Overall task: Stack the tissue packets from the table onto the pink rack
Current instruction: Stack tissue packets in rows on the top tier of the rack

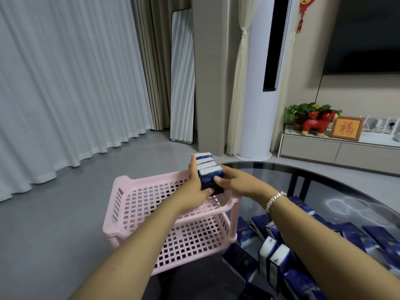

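We hold a row of tissue packets point(208, 169) above the far right corner of the pink rack's point(138, 198) top shelf. Our left hand point(198, 189) and right hand point(230, 180) clamp its sides; most fingers are hidden behind it. More packets point(279, 256) lie heaped on the glass table point(324, 182), partly cut off by the frame edge.

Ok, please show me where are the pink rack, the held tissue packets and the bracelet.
pink rack point(121, 192): head view, left wall of top tier.
held tissue packets point(208, 169): head view, top of the bundle.
bracelet point(273, 199): head view, beads on the wrist.
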A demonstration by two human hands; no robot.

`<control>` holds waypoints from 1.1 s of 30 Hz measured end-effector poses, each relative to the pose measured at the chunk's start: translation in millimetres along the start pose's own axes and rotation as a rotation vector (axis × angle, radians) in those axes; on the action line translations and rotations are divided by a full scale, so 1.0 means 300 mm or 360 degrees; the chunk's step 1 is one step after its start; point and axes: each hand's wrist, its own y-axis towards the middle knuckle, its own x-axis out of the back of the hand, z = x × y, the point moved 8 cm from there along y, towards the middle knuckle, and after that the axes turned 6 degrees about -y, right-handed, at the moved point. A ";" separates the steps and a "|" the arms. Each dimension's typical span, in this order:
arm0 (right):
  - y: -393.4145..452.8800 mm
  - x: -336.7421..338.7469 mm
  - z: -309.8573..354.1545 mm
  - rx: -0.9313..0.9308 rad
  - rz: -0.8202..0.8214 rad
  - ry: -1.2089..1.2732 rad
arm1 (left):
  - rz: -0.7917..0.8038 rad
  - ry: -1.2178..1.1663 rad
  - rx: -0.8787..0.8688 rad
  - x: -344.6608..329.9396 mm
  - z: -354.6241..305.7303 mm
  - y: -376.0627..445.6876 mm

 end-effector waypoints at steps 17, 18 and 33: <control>-0.067 0.014 0.037 0.0068 -0.0023 -0.0001 | -0.0046 -0.0192 -0.0029 0.059 -0.041 -0.058; -0.069 0.017 0.035 0.0071 -0.0050 0.0000 | -0.0068 -0.0217 -0.0035 0.061 -0.044 -0.065; -0.418 0.070 0.043 0.0122 -0.0682 -0.0142 | -0.0748 -0.0026 -0.0563 -0.007 -0.174 -0.352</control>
